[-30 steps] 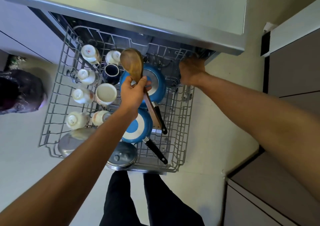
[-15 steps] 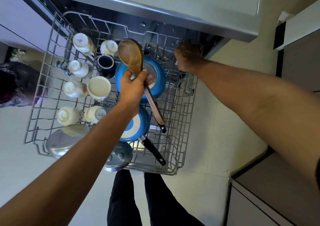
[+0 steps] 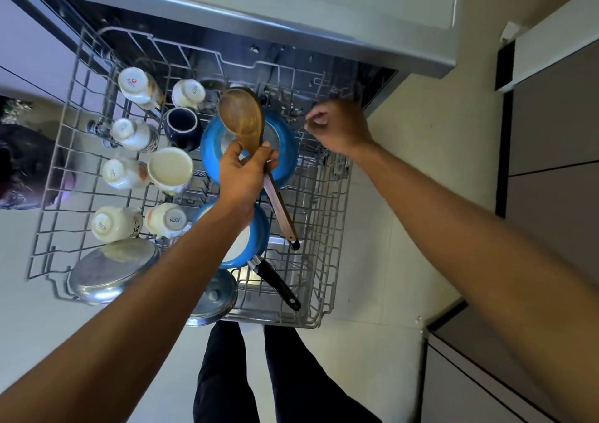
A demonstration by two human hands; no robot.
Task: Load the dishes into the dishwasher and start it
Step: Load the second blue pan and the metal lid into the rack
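The wire dishwasher rack (image 3: 337,215) is pulled out below the counter. My left hand (image 3: 244,176) grips a wooden spoon (image 3: 241,119) by the neck, bowl pointing away, above a blue pan (image 3: 287,156) that stands in the rack. A second blue pan (image 3: 256,241) with a black handle lies nearer me, partly hidden by my left arm. My right hand (image 3: 340,129) hovers over the rack's far right corner, fingers loosely curled and holding nothing. Several white cups (image 3: 170,169) and a dark blue mug (image 3: 181,124) stand upside down on the left side.
Two steel lids (image 3: 110,270) lean at the rack's near edge. The counter edge (image 3: 291,24) overhangs the far end of the rack. Grey cabinets (image 3: 551,131) stand on the right. My legs (image 3: 259,374) are just below the rack. A dark bag (image 3: 22,166) sits at the left.
My right hand has lifted off the rack's far right rim and drawn slightly back. The rack sits further out toward me. My left hand still holds the spoon over the pan.
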